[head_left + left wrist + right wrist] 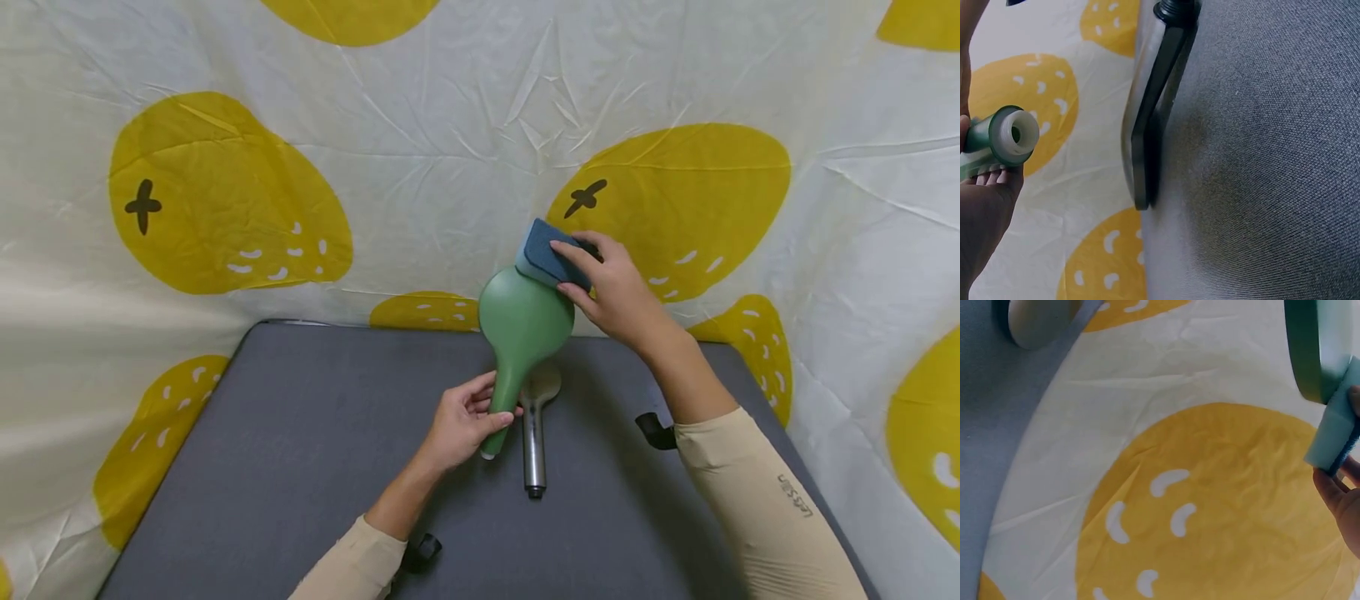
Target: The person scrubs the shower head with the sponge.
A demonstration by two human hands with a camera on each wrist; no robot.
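Right now the left hand (461,421) grips the green shower head (522,321) by its slim handle, lifting it off the grey worktop (300,467), while the right hand (611,287) pinches a blue sponge (547,254) against the round head's top edge. The shower head looks like light, stiff, smooth plastic, probably slippery when wet, so the handle is the sound hold. The sponge looks soft and yields. A chrome shower head (534,433) lies just beneath; the lemon-print cloth (225,200) stands close behind, with open worktop on both sides.
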